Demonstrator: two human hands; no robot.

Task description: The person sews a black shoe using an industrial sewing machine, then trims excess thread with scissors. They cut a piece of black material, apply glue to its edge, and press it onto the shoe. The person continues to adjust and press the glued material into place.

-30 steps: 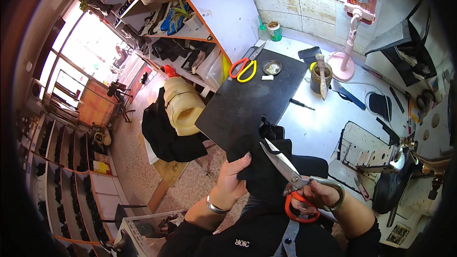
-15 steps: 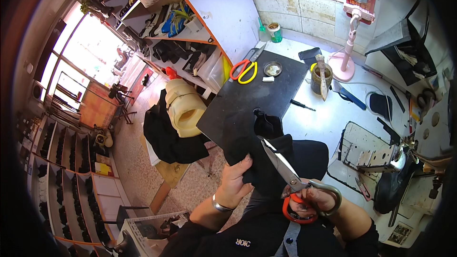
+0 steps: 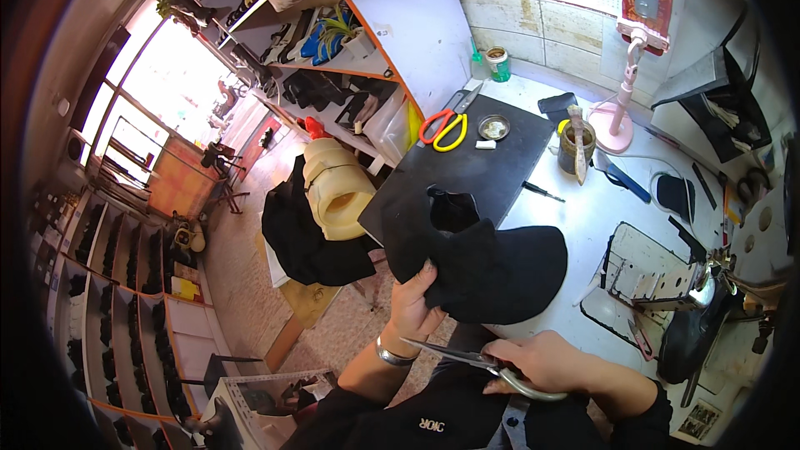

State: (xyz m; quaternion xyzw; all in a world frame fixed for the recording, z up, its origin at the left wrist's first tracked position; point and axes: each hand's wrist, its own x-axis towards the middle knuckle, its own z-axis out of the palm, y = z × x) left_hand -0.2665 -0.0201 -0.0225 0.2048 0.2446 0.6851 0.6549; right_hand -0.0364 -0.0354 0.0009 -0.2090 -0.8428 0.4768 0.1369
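- We see the left hand (image 3: 414,298) pinching a black cloth piece (image 3: 504,273), frame centre, probably to steady it.
- Right hand (image 3: 540,361) gripping scissors (image 3: 468,357), lower centre, tips leftward, seemingly held clear of the cloth.

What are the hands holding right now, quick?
Left hand: closed, holding the black cloth piece.
Right hand: closed around the big metal scissors.

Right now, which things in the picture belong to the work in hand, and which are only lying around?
In use:
- black cap, in the left hand
- long-bladed scissors, in the right hand

Seemingly just lying around:
- red-and-yellow scissors, on the black board
- small round dish
- brush
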